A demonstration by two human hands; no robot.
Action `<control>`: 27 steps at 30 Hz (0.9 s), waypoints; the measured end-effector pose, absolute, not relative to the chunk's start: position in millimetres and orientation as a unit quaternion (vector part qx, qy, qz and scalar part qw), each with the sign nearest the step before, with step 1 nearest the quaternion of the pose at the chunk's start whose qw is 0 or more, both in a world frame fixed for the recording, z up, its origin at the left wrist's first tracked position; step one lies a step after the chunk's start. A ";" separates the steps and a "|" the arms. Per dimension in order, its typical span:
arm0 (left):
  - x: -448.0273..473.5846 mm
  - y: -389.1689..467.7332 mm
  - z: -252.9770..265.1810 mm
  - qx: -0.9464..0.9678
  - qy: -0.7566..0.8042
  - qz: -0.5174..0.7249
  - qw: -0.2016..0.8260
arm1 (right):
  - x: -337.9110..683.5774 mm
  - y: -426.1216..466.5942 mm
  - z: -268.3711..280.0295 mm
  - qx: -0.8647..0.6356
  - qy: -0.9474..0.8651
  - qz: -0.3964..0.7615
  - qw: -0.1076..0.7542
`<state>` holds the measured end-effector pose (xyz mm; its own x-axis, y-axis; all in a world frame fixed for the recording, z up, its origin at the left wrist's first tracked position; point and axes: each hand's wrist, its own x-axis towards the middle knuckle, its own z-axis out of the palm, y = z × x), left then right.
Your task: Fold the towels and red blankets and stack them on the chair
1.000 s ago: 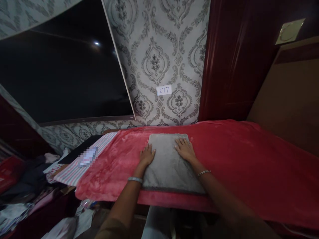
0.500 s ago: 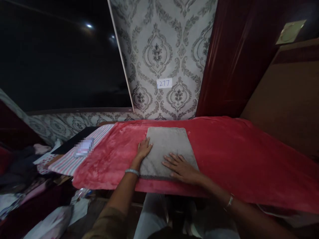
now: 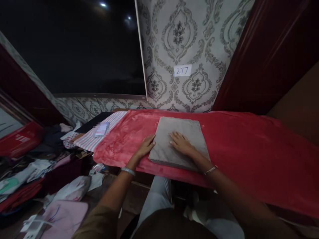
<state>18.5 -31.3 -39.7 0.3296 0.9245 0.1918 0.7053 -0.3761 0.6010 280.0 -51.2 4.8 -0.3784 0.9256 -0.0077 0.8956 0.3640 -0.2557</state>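
A grey, folded plush cloth lies as a flat, thick square on a red fleece blanket. My right hand rests palm down on its upper surface, fingers spread toward the far side. At the cloth's left edge is my left hand, its fingers stretched out, with the fingertips against or just beside the edge. Neither hand grips anything.
A blurred-out flat item lies on a striped cloth at the left. Behind the table hang a large dark screen and a paper marked 277. Clothes and bags clutter the lower left, near a power strip.
The view has turned left and down. My right hand has slid over the cloth, away from its near right part toward the middle. My left hand has shifted slightly outward and nearer along the left edge.
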 end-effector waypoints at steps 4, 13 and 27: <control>12.5 -37.4 -44.5 0.713 0.492 0.384 0.319 | 242.4 -77.4 -2.4 -0.463 -0.879 0.096 0.053; 12.3 -35.4 -41.5 0.679 0.488 0.426 0.346 | 210.2 -143.0 -8.4 -0.293 -0.926 0.209 0.117; 11.1 -25.2 -39.8 0.706 0.509 0.404 0.281 | 310.5 -130.1 -13.2 -0.493 -0.854 0.118 0.114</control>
